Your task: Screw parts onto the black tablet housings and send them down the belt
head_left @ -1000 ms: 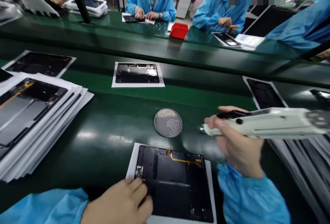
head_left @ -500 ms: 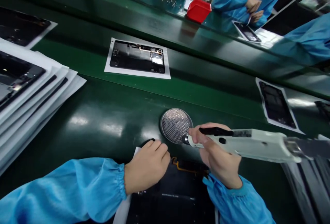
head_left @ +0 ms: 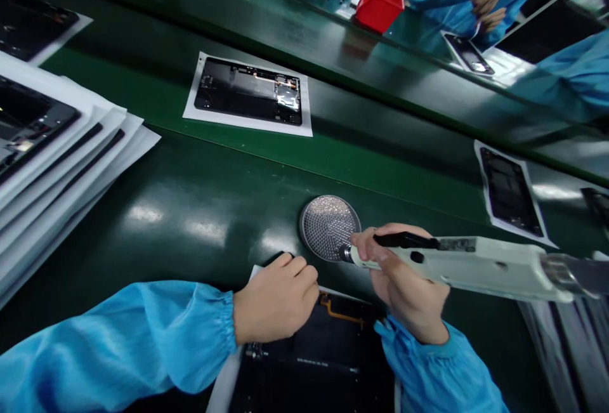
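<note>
Got a chunky pale-green plastic power tool point(head_left: 490, 271) clamped in the right hand point(head_left: 412, 295), nose over a round silver dotted metal dish point(head_left: 328, 222), and the left hand point(head_left: 280, 299), separate, curled over the flat black rectangular panel point(head_left: 323, 380) on white paper point(head_left: 223, 387), can't tell if gripping anything.

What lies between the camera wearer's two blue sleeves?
In the head view, a black tablet on white paper lies between the left sleeve and the right sleeve; the left hand covers part of it.

The left hand point(head_left: 280, 299) curls — palm down; the right hand point(head_left: 404, 289) grips.
</note>
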The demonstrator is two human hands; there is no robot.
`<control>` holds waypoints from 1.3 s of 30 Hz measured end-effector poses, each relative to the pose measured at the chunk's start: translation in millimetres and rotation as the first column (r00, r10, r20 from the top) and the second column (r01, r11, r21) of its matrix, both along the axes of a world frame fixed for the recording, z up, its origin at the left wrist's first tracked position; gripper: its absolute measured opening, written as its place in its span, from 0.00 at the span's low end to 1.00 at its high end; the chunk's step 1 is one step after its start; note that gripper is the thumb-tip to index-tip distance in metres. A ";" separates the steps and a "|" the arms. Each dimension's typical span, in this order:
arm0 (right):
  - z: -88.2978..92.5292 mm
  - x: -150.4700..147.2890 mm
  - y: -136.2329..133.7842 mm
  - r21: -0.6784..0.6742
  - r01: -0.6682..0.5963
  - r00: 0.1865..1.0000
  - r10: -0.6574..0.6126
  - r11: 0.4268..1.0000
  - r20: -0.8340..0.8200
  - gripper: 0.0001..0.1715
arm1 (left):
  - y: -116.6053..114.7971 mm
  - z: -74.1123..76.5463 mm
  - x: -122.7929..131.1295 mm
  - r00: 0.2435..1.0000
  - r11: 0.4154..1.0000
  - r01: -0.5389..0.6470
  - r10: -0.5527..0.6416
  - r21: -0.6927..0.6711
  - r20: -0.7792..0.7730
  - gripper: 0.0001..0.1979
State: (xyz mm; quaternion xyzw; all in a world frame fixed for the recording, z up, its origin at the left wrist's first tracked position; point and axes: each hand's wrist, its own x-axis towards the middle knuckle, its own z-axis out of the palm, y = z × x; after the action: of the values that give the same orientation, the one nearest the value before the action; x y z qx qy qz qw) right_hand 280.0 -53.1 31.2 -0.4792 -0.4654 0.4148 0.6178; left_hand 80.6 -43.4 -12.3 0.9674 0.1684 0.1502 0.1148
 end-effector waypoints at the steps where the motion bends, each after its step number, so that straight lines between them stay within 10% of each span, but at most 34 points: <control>1: 2.1 0.2 -0.3 0.000 0.002 1.000 -0.002 1.000 0.006 0.12 | 0.5 0.7 -0.4 1.000 1.000 0.002 -0.002 -0.008 -0.010 0.08; 9: 41.6 -3.9 -28.2 0.095 0.125 0.992 -0.124 0.988 -0.017 0.09 | 1.2 3.8 3.5 0.998 0.995 0.024 -0.029 -0.095 -0.054 0.05; 19: 5.3 -20.5 -64.1 0.011 0.115 0.992 -0.116 0.993 0.055 0.12 | -0.5 -10.2 10.6 1.000 0.998 0.023 -0.024 0.062 0.009 0.10; 39: -4.1 -26.0 -60.3 -0.023 0.044 0.999 -0.044 0.999 -0.003 0.12 | -11.4 2.6 6.4 0.989 0.974 0.139 -0.127 0.178 -0.079 0.16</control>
State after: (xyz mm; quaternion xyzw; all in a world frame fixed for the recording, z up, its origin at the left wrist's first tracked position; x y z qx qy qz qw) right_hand 254.0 -113.3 27.1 -0.4956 -0.4489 0.4072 0.6221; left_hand 87.0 -54.8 -9.7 0.9874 0.0924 0.1246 0.0298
